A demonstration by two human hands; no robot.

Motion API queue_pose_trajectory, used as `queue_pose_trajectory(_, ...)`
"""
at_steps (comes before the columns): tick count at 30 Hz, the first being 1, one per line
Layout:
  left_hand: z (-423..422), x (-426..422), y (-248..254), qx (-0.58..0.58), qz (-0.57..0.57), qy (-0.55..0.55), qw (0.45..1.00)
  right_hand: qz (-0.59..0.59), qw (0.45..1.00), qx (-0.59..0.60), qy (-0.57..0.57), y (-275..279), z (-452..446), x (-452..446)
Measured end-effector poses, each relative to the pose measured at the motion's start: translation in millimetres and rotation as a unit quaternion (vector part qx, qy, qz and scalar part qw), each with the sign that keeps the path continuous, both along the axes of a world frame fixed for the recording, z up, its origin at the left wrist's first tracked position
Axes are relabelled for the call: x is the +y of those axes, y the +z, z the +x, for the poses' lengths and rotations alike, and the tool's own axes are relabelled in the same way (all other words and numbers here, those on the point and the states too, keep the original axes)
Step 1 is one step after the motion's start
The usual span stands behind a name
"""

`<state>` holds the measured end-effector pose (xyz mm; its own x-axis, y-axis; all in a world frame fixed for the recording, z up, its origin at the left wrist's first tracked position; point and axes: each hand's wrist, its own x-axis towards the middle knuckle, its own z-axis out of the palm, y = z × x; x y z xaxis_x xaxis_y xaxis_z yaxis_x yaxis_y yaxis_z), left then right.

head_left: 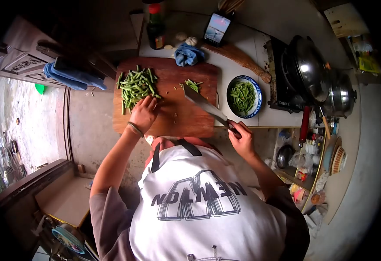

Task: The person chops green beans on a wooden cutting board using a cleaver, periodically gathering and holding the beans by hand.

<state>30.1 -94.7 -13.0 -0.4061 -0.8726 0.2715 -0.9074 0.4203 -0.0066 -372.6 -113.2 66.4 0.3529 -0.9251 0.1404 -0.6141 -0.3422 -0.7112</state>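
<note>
My left hand [144, 114] rests at the near edge of a heap of green beans [137, 86] on the left of a wooden cutting board [186, 124]. Its fingers are curled together on the lowest beans; what lies under the fingertips is partly hidden. In my right hand [242, 138] is the dark handle of a kitchen knife [205, 104], its blade slanting up and left over the board. The blade tip is beside a small bunch of cut bean pieces [193, 85]. To the right of the board, a blue-rimmed bowl [259, 96] holds more cut beans.
Behind the board are a blue cloth [189, 55], garlic [191, 41], a red-capped bottle [155, 28] and a propped phone [217, 28]. A gas stove [279, 74] with a lidded wok [310, 69] stands at right, above shelves of kitchenware.
</note>
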Motion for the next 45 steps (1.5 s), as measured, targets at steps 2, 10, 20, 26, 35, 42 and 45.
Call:
queue_pose_trajectory(2, -11.5, -5.2, 10.3, 0.076, 0.046, 0.026, 0.996, 0.033, 0.999, 0.014, -0.010, 6.6, -3.6, -2.6)
queue_pose_trajectory(10, -91.7, 39.9, 28.1, 0.118, 0.090, 0.107, 0.983, 0.102, 0.994, 0.016, 0.043, 20.0, -8.7, -17.7)
queue_pose_trajectory(20, -107.8, 57.2, -14.2, 0.256, -0.029, 0.187, 0.948, 0.097, 0.986, 0.040, 0.130, 12.6, 10.7, -16.8)
queue_pose_trajectory(26, -116.7, 58.8, -11.8, 0.273, -0.068, 0.221, 0.934, 0.134, 0.975, 0.078, 0.158, 24.8, 23.4, -15.5)
queue_pose_trajectory(35, -120.8, 57.4, -24.2, 0.300, -0.109, 0.278, 0.906, 0.130, 0.966, 0.100, 0.200, 26.7, 31.6, -25.1)
queue_pose_trajectory(42, -124.1, 49.7, -22.7, 0.296, -0.106, 0.288, 0.905, 0.157, 0.961, 0.112, 0.198, 21.3, 27.7, -33.5)
queue_pose_trajectory(45, -122.8, 48.0, -20.5, 0.294, -0.098, 0.282, 0.908, 0.161, 0.958, 0.121, 0.206, 22.8, 27.9, -37.6)
